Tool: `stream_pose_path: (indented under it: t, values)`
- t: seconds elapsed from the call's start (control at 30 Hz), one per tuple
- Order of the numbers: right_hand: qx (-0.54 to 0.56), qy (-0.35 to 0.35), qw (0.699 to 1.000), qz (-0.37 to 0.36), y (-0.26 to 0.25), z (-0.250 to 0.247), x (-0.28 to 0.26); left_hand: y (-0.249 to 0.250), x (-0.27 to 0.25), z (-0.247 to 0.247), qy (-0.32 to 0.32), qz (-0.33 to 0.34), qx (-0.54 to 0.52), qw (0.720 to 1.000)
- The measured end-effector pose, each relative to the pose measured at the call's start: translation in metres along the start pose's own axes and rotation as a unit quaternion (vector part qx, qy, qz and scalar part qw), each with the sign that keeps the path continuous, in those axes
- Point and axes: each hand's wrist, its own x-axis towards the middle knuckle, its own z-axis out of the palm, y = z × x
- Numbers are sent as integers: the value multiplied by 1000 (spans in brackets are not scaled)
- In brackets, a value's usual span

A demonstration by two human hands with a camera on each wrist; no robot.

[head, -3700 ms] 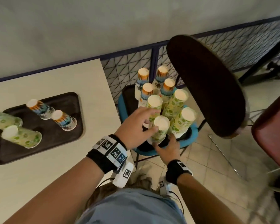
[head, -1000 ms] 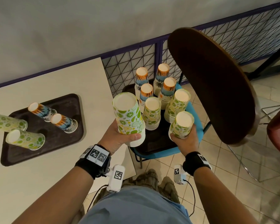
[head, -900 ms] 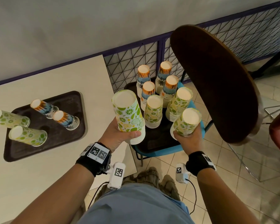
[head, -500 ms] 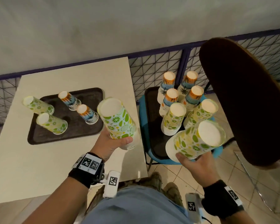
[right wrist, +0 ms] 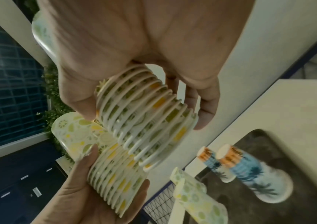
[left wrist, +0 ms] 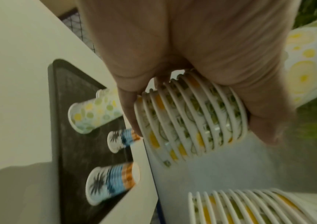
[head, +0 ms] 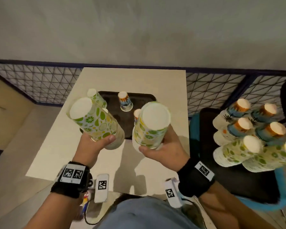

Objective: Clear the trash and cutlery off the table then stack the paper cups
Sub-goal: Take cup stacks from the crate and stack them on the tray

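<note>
My left hand (head: 96,143) grips an upside-down stack of green lime-print paper cups (head: 96,122) above the cream table (head: 168,90). My right hand (head: 162,150) grips a second lime-print stack (head: 151,128) beside it. The stacked rims show in the left wrist view (left wrist: 190,116) and the right wrist view (right wrist: 144,118). Behind both stacks a dark tray (head: 144,98) holds a lime-print stack (head: 96,98) and blue palm-print stacks (head: 125,101), all upside down.
To the right, a blue chair (head: 281,204) carries a dark tray (head: 221,177) with several more cup stacks (head: 239,151), lime-print in front, palm-print (head: 238,109) behind. A wire-mesh fence (head: 213,90) and a grey wall run behind the table.
Both hands lifted lime-print stacks off the chair tray and carried them left. The stacks are now held over the table in front of the tray there.
</note>
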Motion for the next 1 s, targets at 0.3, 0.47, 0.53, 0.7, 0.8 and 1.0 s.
stream_pose_path:
  t: [0.3,0.47,0.53,0.7,0.8,1.0]
  values:
    - [38,0,998,50,1,133,121,35,132,-128,54,33,-12,998]
    - [38,15,996,80,17,185,162,26,224,-160,49,21,29,998]
    - [38,24,995,89,25,201,173,17,254,-164,49,19,45,998]
    - [-5,53,996,70,49,227,190,-2,304,-161,10,13,90,996]
    - [-78,53,994,47,68,234,193,-11,316,-153,-15,6,98,995]
    - [-159,29,982,99,95,243,201,-35,326,-151,-55,-32,163,985]
